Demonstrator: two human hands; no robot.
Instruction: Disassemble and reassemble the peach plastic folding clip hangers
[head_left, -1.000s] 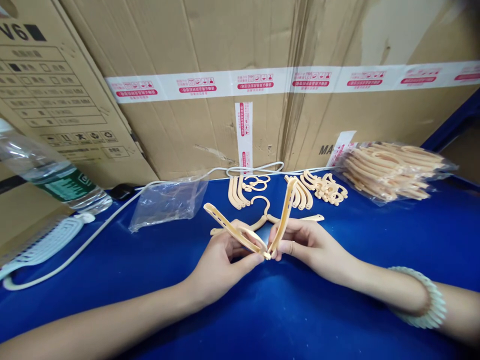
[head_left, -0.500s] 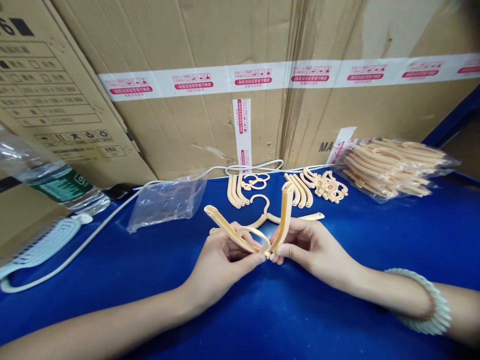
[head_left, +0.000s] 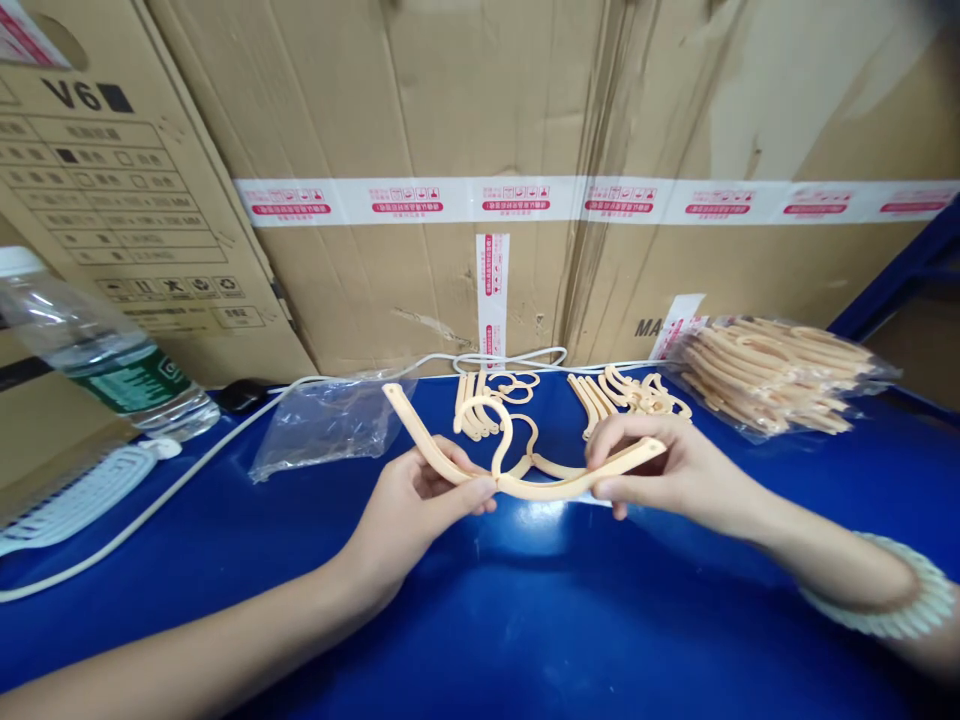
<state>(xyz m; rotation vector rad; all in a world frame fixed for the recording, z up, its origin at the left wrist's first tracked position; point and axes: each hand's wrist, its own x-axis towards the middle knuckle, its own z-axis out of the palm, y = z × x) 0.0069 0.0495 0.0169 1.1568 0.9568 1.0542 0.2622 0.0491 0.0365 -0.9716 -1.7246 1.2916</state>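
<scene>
A peach plastic folding hanger (head_left: 525,485) is held between both hands just above the blue table (head_left: 525,620). My left hand (head_left: 409,500) pinches its left arm, which points up and to the left. My right hand (head_left: 660,472) grips its right arm, spread out almost level. The hook (head_left: 487,425) stands up at the middle. Another assembled hanger (head_left: 551,462) lies on the table right behind them, partly hidden.
Loose hanger arms (head_left: 471,405) and hooks (head_left: 645,392) lie along the cardboard boxes (head_left: 450,120). A bag of hangers (head_left: 772,372) is at the right, an empty clear bag (head_left: 330,420) at the left, plus a water bottle (head_left: 105,360), a white cable (head_left: 180,475) and a white comb-like object (head_left: 75,495).
The hanger's two arms, folded up in a V before, are now spread wide. My right hand swung its arm down to the right, and the hook now stands upright.
</scene>
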